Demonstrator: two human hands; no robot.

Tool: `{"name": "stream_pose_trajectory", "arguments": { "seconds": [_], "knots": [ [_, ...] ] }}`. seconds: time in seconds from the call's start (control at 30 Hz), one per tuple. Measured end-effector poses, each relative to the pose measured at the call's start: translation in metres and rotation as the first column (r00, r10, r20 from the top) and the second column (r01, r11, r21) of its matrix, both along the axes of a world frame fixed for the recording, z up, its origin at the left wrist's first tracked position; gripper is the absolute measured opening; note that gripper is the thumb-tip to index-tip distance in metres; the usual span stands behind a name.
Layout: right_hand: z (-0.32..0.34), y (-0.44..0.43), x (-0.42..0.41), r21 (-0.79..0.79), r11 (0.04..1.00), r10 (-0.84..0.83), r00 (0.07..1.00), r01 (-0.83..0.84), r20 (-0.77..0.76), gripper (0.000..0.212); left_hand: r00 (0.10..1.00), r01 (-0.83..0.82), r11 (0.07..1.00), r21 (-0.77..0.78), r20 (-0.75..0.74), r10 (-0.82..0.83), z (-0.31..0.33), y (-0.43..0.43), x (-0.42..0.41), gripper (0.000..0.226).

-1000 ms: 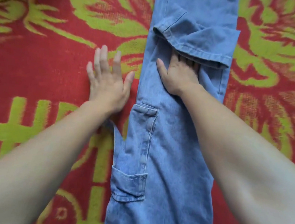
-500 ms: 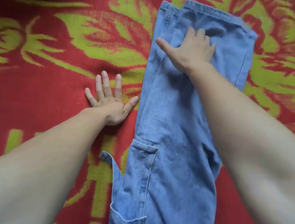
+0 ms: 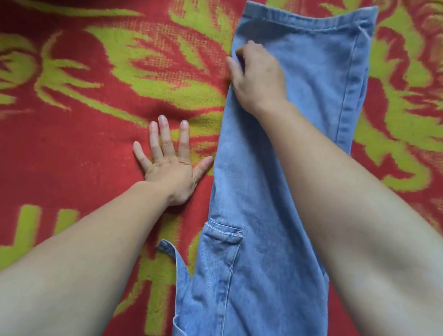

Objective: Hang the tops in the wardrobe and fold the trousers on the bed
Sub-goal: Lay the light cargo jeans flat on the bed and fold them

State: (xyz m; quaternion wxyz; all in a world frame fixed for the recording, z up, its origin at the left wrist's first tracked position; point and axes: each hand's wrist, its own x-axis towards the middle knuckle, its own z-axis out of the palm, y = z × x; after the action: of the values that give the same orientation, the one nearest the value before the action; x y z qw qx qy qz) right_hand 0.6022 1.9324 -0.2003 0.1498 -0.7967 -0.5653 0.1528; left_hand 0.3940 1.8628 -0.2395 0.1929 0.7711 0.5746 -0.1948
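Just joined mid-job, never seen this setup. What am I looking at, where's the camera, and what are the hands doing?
No machine here: these are a person's two bare hands, filmed by one camera worn on the head, looking down. A red and green patterned blanket covers the surface. Blue jeans lie stretched out on it. The left hand rests flat on the blanket beside them. The right hand has its fingers curled at the jeans' left edge, apparently gripping the denim.
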Motion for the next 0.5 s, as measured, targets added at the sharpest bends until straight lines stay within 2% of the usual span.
{"name": "stream_pose_trajectory", "arguments": {
  "seconds": [0.07, 0.17, 0.23, 0.3, 0.4, 0.43, 0.5],
  "knots": [
    [-0.001, -0.020, 0.000, -0.008, 0.999, 0.043, 0.999, -0.043, -0.002, 0.042, 1.000, 0.002, 1.000, -0.002, -0.005, -0.002, 0.001, 0.000, 0.001, 0.094],
    [0.006, -0.080, -0.009, 0.140, 0.984, -0.105, 0.994, 0.108, -0.024, 0.047, 1.000, 0.007, 1.000, 0.015, -0.008, -0.007, -0.001, 0.000, 0.001, 0.094],
    [0.011, -0.141, -0.023, 0.161, 0.971, -0.174, 0.985, 0.175, -0.019, 0.052, 1.000, 0.005, 1.000, 0.021, -0.006, -0.005, -0.002, 0.000, 0.000, 0.099],
    [0.011, -0.203, -0.041, 0.082, 0.978, -0.195, 0.980, 0.191, 0.032, 0.060, 1.000, 0.002, 0.999, 0.048, 0.004, -0.002, -0.004, 0.000, -0.002, 0.100],
    [-0.009, -0.254, -0.056, -0.211, 0.973, -0.041, 0.970, 0.094, 0.239, 0.075, 1.000, 0.006, 0.994, 0.108, 0.004, -0.006, -0.008, 0.001, 0.000, 0.095],
    [-0.017, -0.259, -0.058, -0.252, 0.965, -0.001, 0.960, 0.074, 0.279, 0.077, 1.000, -0.006, 0.994, 0.113, 0.004, 0.006, -0.008, 0.001, 0.002, 0.093],
    [-0.030, -0.261, -0.059, -0.237, 0.968, -0.001, 0.948, 0.081, 0.317, 0.079, 1.000, -0.011, 0.991, 0.136, -0.010, 0.013, -0.008, 0.001, 0.000, 0.091]
  ]
}}
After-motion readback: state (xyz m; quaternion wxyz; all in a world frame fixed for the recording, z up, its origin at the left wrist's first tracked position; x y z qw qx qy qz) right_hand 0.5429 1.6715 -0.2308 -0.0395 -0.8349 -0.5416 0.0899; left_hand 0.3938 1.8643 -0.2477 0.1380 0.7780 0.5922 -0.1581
